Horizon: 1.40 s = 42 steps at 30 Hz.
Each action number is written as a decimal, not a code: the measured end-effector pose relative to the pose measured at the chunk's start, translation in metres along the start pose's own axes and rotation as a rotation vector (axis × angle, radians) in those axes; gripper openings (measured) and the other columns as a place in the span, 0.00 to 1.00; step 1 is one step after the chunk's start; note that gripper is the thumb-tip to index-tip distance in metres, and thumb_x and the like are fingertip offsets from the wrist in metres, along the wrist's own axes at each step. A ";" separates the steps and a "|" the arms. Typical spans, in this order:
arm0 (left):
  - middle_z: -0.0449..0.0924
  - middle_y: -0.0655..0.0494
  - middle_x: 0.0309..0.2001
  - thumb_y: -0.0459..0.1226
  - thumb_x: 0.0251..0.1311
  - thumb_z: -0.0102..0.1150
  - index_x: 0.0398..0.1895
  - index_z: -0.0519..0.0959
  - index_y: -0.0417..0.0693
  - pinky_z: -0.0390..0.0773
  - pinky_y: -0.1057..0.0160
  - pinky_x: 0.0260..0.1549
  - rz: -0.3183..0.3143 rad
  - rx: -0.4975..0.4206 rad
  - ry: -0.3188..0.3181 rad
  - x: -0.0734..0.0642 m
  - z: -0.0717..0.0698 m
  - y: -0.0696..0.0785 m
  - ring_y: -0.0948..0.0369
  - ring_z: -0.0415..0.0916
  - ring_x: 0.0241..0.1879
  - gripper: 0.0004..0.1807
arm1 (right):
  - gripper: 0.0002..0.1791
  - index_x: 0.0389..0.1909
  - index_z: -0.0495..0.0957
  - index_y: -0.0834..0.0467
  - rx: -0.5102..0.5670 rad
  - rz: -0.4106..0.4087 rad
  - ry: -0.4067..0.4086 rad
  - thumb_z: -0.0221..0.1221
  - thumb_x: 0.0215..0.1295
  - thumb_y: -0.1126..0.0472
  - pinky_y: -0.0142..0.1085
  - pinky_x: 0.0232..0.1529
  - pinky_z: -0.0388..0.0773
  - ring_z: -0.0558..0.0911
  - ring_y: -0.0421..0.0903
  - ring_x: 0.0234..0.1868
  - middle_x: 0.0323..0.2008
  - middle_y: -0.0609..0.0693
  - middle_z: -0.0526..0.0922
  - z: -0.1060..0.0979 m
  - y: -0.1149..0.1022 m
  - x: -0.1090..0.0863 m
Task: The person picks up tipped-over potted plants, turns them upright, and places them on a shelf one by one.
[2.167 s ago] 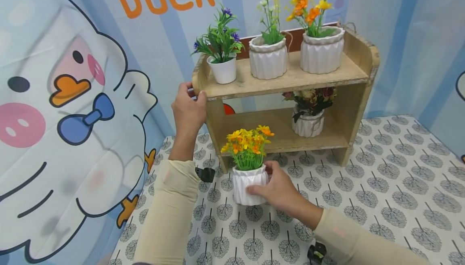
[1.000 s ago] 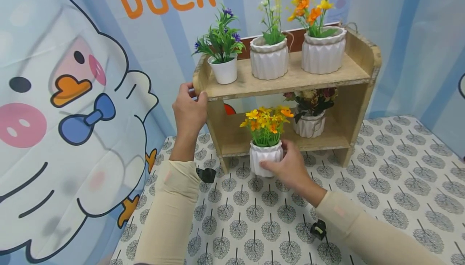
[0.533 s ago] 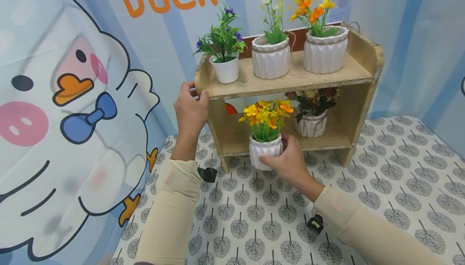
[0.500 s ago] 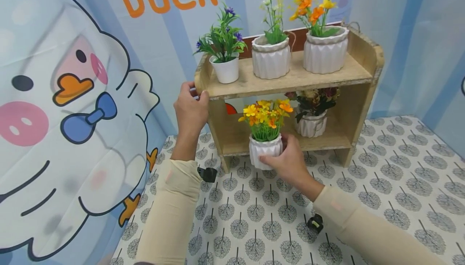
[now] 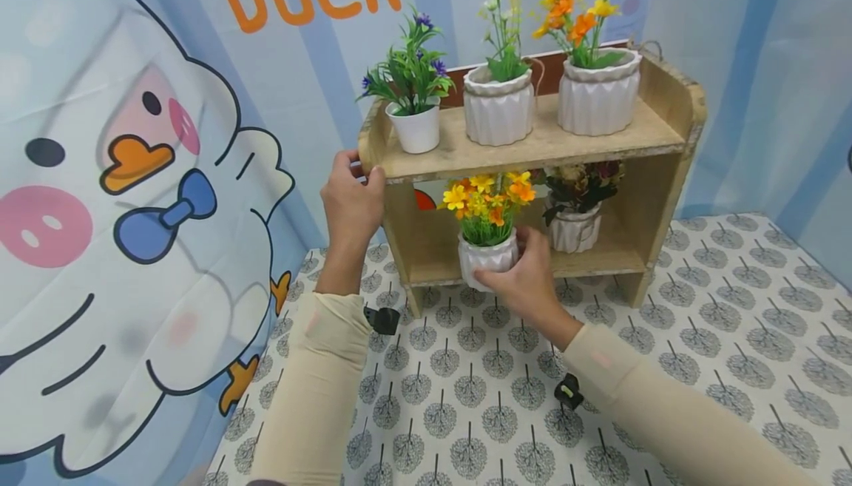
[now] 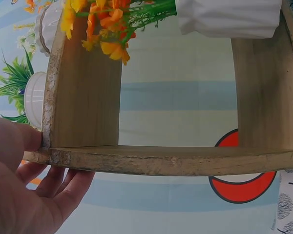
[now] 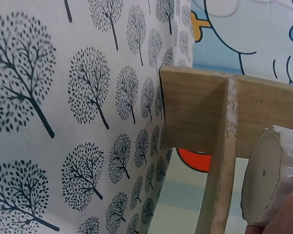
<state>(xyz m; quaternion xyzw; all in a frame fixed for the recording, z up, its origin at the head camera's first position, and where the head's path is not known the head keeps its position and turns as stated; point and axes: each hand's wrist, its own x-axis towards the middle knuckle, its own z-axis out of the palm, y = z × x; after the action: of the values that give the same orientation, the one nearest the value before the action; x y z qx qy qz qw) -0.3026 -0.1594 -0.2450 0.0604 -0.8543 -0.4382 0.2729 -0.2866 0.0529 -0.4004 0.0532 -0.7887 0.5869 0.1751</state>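
Note:
My right hand (image 5: 522,279) grips a white fluted flowerpot (image 5: 488,260) of yellow and orange flowers from its right side, thumb across the front. The pot overlaps the front edge of the lower shelf (image 5: 433,268) in the head view. Its pale underside with a small hole shows in the right wrist view, beside the shelf board (image 7: 223,165). My left hand (image 5: 353,201) holds the upper left corner of the wooden shelf rack (image 6: 151,161), thumb in front and fingers round the outer side.
On the top board stand a small white pot of purple flowers (image 5: 414,127) and two fluted pots, one with white flowers (image 5: 499,109), one with orange and yellow ones (image 5: 599,98). A pot of dark flowers (image 5: 574,227) occupies the lower right. Tree-patterned cloth (image 5: 499,397) covers the table.
My right hand has carried the flowerpot from in front of the rack up and right, then further up and in, toward the lower opening. The left hand keeps its hold on the corner.

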 end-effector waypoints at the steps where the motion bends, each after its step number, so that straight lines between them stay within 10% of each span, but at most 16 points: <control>1: 0.83 0.45 0.58 0.43 0.70 0.56 0.64 0.72 0.47 0.85 0.53 0.51 0.001 -0.001 0.001 0.000 0.000 0.000 0.51 0.82 0.55 0.22 | 0.50 0.65 0.62 0.67 0.000 -0.007 0.006 0.79 0.42 0.61 0.54 0.61 0.76 0.73 0.59 0.58 0.60 0.65 0.68 0.001 0.001 0.001; 42: 0.82 0.45 0.60 0.44 0.71 0.56 0.65 0.72 0.48 0.85 0.53 0.50 0.010 -0.001 0.000 0.000 -0.001 -0.002 0.51 0.82 0.56 0.22 | 0.53 0.67 0.61 0.65 -0.073 0.019 0.165 0.80 0.40 0.59 0.52 0.68 0.70 0.68 0.61 0.64 0.62 0.66 0.67 0.025 0.021 0.045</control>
<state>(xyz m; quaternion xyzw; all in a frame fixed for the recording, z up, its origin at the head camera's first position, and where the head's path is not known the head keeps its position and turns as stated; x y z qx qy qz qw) -0.3021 -0.1615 -0.2463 0.0558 -0.8545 -0.4371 0.2751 -0.3400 0.0411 -0.4107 -0.0093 -0.7930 0.5617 0.2355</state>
